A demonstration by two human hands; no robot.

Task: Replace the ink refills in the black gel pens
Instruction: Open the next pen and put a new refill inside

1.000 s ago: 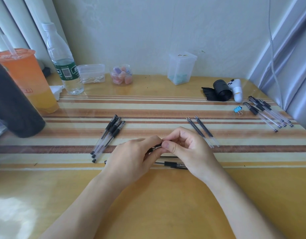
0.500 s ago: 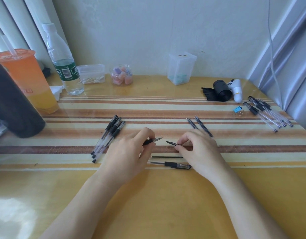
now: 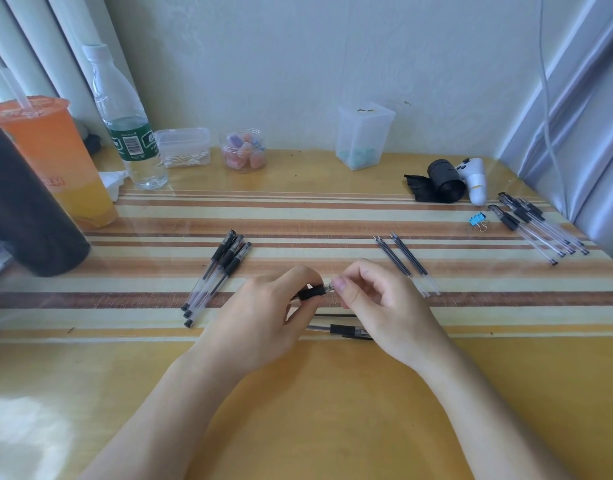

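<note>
**Gel pen held between both hands at mid-counter**

Head view: the gel pen [image 3: 312, 292] is held just above the striped counter [image 3: 332, 209]. The left hand [image 3: 263, 317] has its grip closed round the pen's black sleeve. The right hand [image 3: 384, 306] has its grip pinched on the clear front end. Whether that end is being screwed on or off cannot be told. Just beneath the hands, a thin refill [image 3: 332, 315] and a black-collared pen part [image 3: 348, 330] are laid on the counter.

Risks, as judged: the front end could be cross-threaded if it is turned askew, or let slip among the loose parts. The thin refill might be confused with the two spare refills [image 3: 405, 265] lying to the right, so that a spent one is put back.

Containers are ranged along the back:
- An orange drink cup [image 3: 56, 161] is fitted with a straw and filled with orange-to-yellow liquid.
- A water bottle [image 3: 125, 119] is capped, and some water is held in it.
- A low clear box [image 3: 184, 147] is stocked with cotton swabs.
- A small jar [image 3: 244, 150] is filled with pastel pieces.
- A tall lidded tub [image 3: 364, 136] has only a few teal bits at the bottom.

One bundle of pens [image 3: 218, 271] is laid to the left — another set [image 3: 537, 226] at far right.
</note>
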